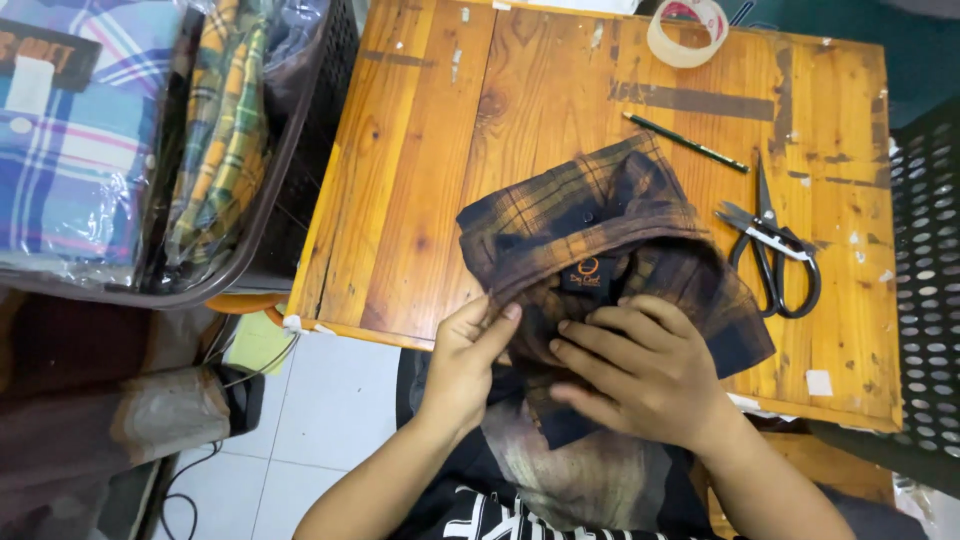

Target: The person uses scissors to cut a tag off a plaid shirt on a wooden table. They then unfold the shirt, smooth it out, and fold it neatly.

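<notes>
A dark brown and black plaid shirt point(590, 215) lies folded on the near half of a wooden table point(420, 160), its collar with a small black label facing me. My left hand point(465, 355) pinches the shirt's left edge at the table's front edge. My right hand point(640, 370) rests flat on the cloth just below the label, fingers spread and pointing left. Part of the shirt hangs over the table edge toward my lap.
Black scissors point(770, 250) lie right of the shirt, a dark pencil point(685, 142) behind it, and a roll of clear tape point(686, 30) at the far edge. Bagged plaid shirts point(90, 130) fill a bin on the left. A black perforated crate point(930, 280) stands at right.
</notes>
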